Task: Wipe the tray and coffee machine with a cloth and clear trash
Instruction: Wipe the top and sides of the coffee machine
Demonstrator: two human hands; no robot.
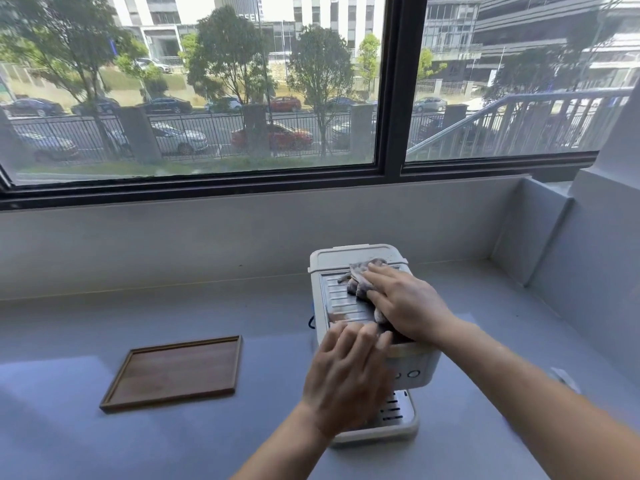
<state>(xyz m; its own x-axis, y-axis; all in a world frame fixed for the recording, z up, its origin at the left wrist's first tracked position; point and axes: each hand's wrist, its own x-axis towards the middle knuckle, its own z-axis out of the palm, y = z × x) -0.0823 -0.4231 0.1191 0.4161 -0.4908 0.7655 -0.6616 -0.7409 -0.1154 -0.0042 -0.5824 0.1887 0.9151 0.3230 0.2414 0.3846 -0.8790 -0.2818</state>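
My right hand point(405, 303) pressed the cloth point(360, 277) with flat fingers on the far end of the machine point(346, 258) top, which ran away from me, my spread left hand point(346, 379) rested on its near edge, and the tray point(176, 372) lay well left.

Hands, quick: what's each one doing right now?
Left hand: open, fingers resting on the coffee machine's front edge.
Right hand: open, pressing the cloth flat on the machine's top.

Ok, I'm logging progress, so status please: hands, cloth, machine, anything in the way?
Right hand presses cloth flat on coffee machine top. Left hand rests on its front edge. Tray apart, to the left. Nothing in the way.
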